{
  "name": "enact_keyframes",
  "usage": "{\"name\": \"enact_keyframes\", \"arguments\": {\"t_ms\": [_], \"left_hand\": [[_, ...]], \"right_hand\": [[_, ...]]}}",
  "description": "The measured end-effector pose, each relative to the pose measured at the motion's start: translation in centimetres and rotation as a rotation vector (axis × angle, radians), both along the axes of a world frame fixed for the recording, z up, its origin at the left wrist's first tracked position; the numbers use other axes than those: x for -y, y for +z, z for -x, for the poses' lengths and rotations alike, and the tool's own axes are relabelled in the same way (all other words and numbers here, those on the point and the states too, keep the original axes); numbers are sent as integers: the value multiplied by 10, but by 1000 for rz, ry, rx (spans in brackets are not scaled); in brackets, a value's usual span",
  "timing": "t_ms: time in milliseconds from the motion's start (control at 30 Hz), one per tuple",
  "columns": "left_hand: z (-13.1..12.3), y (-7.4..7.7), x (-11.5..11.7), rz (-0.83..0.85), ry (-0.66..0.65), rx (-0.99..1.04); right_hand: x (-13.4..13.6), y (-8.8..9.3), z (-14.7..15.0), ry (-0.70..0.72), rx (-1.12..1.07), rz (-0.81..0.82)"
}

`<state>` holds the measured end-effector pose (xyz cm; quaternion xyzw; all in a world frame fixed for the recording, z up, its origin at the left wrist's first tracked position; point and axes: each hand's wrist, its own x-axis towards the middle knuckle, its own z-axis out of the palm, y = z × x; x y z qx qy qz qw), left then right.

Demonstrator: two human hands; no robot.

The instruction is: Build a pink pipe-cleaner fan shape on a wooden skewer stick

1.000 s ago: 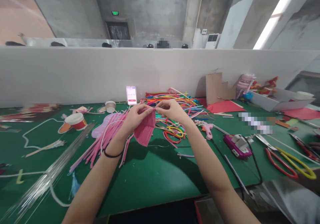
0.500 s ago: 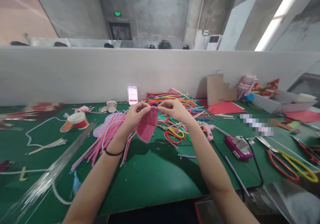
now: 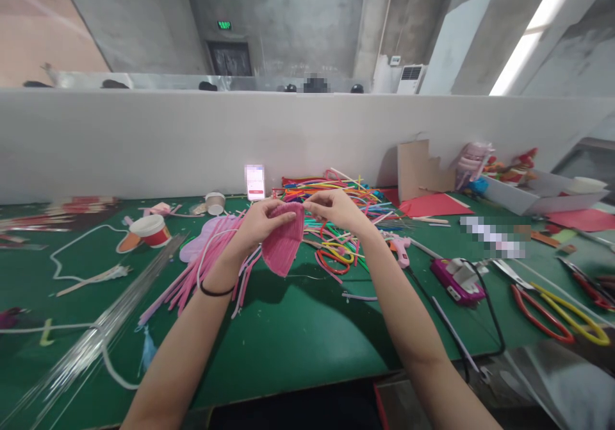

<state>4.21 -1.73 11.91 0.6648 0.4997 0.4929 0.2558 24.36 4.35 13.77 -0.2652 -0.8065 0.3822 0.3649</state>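
A pink, ribbed, petal-shaped piece (image 3: 282, 247), which looks made of fuzzy pipe cleaners laid side by side, hangs above the table in front of me. My left hand (image 3: 259, 225) is closed on its upper left side, thumb across the front. At the top right corner, my right hand (image 3: 331, 209) has thumb and forefinger pinched together at the edge; whether a fine strand is between them is too small to tell. Below and to the left lies a bundle of pink pipe cleaners (image 3: 206, 266). A heap of multicoloured pipe cleaners (image 3: 346, 193) spreads behind my hands.
On the green table (image 3: 307, 353), a phone (image 3: 255, 182) leans on the partition. At left are a paper cup (image 3: 152, 230) and thin wires (image 3: 106, 321). To the right are a pink glue gun (image 3: 400, 250), a purple power strip (image 3: 456, 282), scissors (image 3: 542, 305) and a white box (image 3: 523, 196).
My left thumb has moved from the piece's top edge down across its front, and the left fingers have slid behind it. The right hand stays pinched at the corner.
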Motion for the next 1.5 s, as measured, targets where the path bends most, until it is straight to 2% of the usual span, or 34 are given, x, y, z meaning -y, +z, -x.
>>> {"name": "enact_keyframes", "arguments": {"t_ms": [267, 567, 700, 767, 833, 1000, 1133, 1333, 1500], "left_hand": [[-7, 3, 7, 59, -18, -146], [-4, -4, 3, 100, 3, -36], [2, -5, -2, 101, 51, 106], [5, -6, -5, 91, 108, 227], [7, -7, -8, 54, 177, 355], [8, -10, -15, -54, 236, 534], [8, -12, -17, -86, 250, 552], [5, -13, -15, -36, 225, 540], [6, -15, -18, -63, 281, 529]], "right_hand": [[0, 0, 2, 1, 46, -69], [-4, -5, 2, -13, 72, -120], [-8, -7, 3, -169, -59, -307], [-7, -5, 4, -276, -122, -416], [-5, -4, 6, -317, -116, -477], [5, -12, 22, -168, 69, -546], [8, -22, 35, -149, 195, -582], [7, -26, 36, -147, 184, -600], [8, -25, 36, -160, 129, -600]]}}
